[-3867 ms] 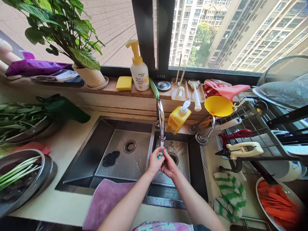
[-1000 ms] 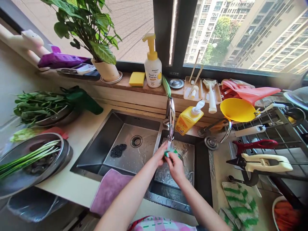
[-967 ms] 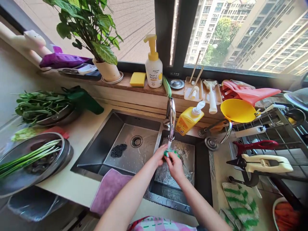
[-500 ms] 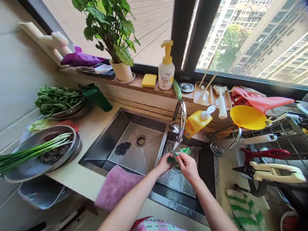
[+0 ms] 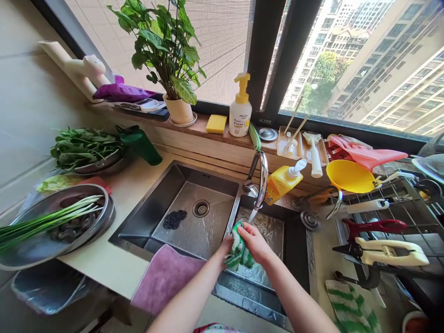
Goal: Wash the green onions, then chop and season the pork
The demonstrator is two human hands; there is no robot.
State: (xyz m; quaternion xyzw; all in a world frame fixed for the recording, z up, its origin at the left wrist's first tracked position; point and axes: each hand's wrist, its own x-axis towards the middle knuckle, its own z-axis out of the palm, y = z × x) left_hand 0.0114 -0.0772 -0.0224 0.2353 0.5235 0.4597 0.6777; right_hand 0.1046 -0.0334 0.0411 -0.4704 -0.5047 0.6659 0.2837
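Over the right sink basin (image 5: pixel 294 240), both of my hands grip a green and white striped dishcloth (image 5: pixel 237 249). My left hand (image 5: pixel 226 247) closes on its left side, with the fingers partly hidden behind the cloth. My right hand (image 5: pixel 254 240) pinches the upper right part. Part of the cloth hangs below my hands. Water runs from the curved chrome faucet (image 5: pixel 263 178) just beyond my right hand and falls into the basin.
A dark scrubber (image 5: pixel 174 219) lies in the left basin (image 5: pixel 215 217). A purple cloth (image 5: pixel 166 277) drapes over the front edge. Scallions (image 5: pixel 52 217) lie across a bowl at left. Shears (image 5: pixel 388 252) and a rack (image 5: pixel 416 203) crowd the right. A yellow soap bottle (image 5: pixel 282 182) stands behind the faucet.
My hands have moved left and toward me, away from the water stream. The dishcloth, earlier bunched under the tap, now hangs more spread out between them. The camera view has shifted slightly.
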